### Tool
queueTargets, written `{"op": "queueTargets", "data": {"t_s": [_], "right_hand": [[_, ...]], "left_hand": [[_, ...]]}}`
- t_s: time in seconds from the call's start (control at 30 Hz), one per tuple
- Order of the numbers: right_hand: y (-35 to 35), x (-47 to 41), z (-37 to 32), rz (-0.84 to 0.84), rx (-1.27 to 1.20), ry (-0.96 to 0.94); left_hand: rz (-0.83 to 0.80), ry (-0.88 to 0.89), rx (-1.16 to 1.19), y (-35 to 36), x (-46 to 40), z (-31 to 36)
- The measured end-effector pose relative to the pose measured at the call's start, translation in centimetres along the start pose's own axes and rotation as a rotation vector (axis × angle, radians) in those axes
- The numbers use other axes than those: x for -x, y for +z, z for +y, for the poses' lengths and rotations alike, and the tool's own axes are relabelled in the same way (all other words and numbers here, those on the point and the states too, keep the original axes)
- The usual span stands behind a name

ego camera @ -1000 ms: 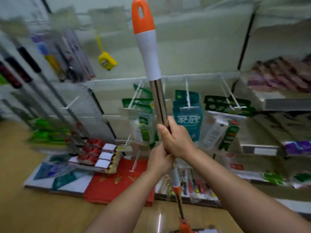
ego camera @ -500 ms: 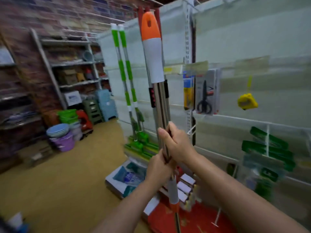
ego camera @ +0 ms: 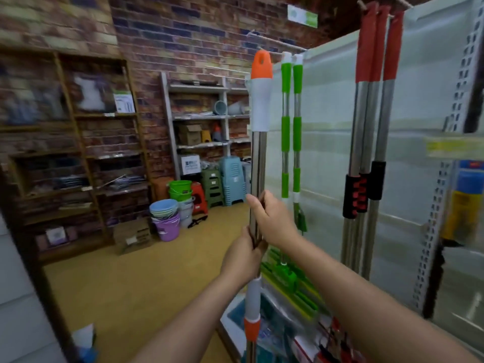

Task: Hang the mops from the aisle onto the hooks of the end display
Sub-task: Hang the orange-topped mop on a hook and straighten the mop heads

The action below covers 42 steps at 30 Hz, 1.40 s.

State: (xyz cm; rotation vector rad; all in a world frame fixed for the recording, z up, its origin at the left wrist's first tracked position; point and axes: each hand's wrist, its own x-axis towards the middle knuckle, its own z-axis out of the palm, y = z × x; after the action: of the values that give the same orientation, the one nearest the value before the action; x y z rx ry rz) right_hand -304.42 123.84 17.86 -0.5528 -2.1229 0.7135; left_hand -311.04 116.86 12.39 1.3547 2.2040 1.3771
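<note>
**Orange-capped mop held upright beside the end display**

At far left, brown wooden shelving point(ego camera: 78, 158) against a brick wall point(ego camera: 183, 35), contents blurred. Further right, a grey metal rack point(ego camera: 201, 116) with cardboard boxes. On the floor below: stacked buckets point(ego camera: 165, 218) in blue and purple, green buckets point(ego camera: 180, 189), a red stool point(ego camera: 199, 195), stacked plastic stools point(ego camera: 230, 179) in green and pale blue.

In the middle, the mop point(ego camera: 259, 153) with orange cap and white sleeve at the top, upright, steel shaft. Left hand point(ego camera: 243, 258) lower on the shaft, grip closed around it, just above the grey and orange collar. Right hand point(ego camera: 272, 218) directly above the left, touching it, grip also closed around the shaft. Mop head below the frame, not visible. Orange cap near the top of the green handles, not on any hook.

Just right of the held mop, two green-handled mops point(ego camera: 290, 127) hanging side by side on the white end display point(ego camera: 327, 127), green heads low near the floor. Further right, three red-topped mops point(ego camera: 377, 100) hanging close together from a hook point(ego camera: 379, 1) at the top, with black and red foam sleeves halfway down. At far right, a slotted metal upright point(ego camera: 445, 179), then blurred blue and yellow packaging point(ego camera: 466, 200).
</note>
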Motion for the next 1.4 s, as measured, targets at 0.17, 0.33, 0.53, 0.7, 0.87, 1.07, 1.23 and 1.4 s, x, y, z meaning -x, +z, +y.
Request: {"op": "queueTargets", "data": {"t_s": [0.17,0.33,0.53,0.7,0.87,1.07,1.23,1.4], "right_hand": [[6.1,-8.9,2.0,-0.108,0.048,0.012],[10.5,-17.5,3.4,-0.129,0.112,-0.013],[14.8,-27.8,5.3,-0.127,0.133,-0.023],[18.7,-36.8,7.0,-0.093,0.151,0.008],[21.6,-45.7,8.9,-0.107,0.153,-0.008],[24.5,-56.2,11.7,-0.09,0.154,-0.058],[25.9,-63.0,13.4,-0.052,0.198,-0.05],[26.3,-67.1,13.7,-0.021,0.218,-0.069]], "left_hand": [[-0.024,-0.047,-0.057,-3.4,-9.1,-4.5],[-0.01,-0.065,-0.068,-5.9,-17.9,-8.1],[-0.018,0.006,-0.02,-8.4,-29.3,-11.4],[0.008,0.019,0.021,-10.5,-38.9,-13.4],[-0.035,-0.005,0.013,-12.8,-47.7,-14.5],[-0.026,-0.007,-0.01,-14.4,-58.5,-16.1],[-0.013,-0.022,0.045,-14.9,-65.5,-16.1],[0.006,-0.03,0.068,-15.6,-69.9,-15.5]]}}
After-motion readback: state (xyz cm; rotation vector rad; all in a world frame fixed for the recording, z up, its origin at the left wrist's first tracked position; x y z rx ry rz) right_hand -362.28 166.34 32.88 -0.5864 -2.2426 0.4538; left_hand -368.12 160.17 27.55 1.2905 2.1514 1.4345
